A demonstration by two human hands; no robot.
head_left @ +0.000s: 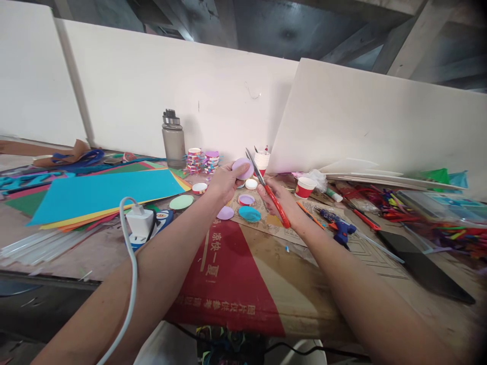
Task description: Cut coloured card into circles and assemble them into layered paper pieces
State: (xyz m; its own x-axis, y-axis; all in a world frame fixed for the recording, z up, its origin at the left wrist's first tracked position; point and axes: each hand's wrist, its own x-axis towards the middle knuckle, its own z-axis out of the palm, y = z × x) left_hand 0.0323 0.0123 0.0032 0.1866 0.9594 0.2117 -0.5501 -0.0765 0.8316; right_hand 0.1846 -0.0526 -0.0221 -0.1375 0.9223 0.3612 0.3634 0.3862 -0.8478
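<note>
Scissors (267,188) with red handles were gripped in the right hand (279,200), blades beside a lilac paper disc (242,168) pinched in the left hand (224,181) above cardboard (243,274); a blue glue gun (338,226) lay near.

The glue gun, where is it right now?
The blue glue gun lies on the cardboard, just right of the right hand holding the red-handled scissors.

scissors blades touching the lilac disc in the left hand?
Cannot tell. In the head view the scissors in the right hand reach right beside the lilac disc held by the left hand; no clear contact or gap.
</note>
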